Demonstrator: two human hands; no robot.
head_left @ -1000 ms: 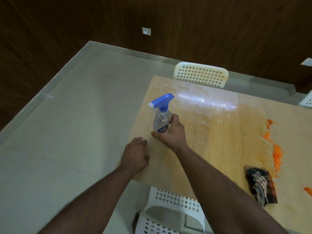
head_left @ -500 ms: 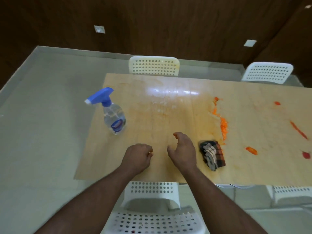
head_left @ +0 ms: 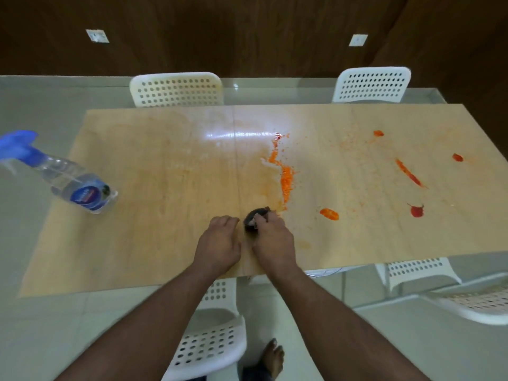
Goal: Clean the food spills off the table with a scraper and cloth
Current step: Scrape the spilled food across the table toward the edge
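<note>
Head view: my right hand (head_left: 270, 237) was clenched over the cloth (head_left: 254, 219), bunched dark under the fingers w/ only a bit poking out on the table (head_left: 154, 237), near the front edge. I judge I'd balled it up so it would push as a pad instead of dragging flat. It sat just short of the low end of the long orange smear (head_left: 286, 180), so prob. that streak was next to wipe.

My left hand (head_left: 220, 243) lay just beside the right, knuckles down on the wood, fingers curled in. Whether it held anything I couldn't tell. It looked like a brace, to steady me while I leaned in.

No scraper showed anywhere; it might've been inside the left fist, can't say.

Red blobs (head_left: 416, 210) and a red streak (head_left: 408, 173) lay well apart to the right, untouched, so plenty of cleaning was left. The left half of the table looked mostly clear, faint haze only.

The spray bottle (head_left: 82, 188) stood near the table's left edge, out of the wiping path. Its label was blue w/ red, but the writing was too blurred to read. No other text visible.
</note>
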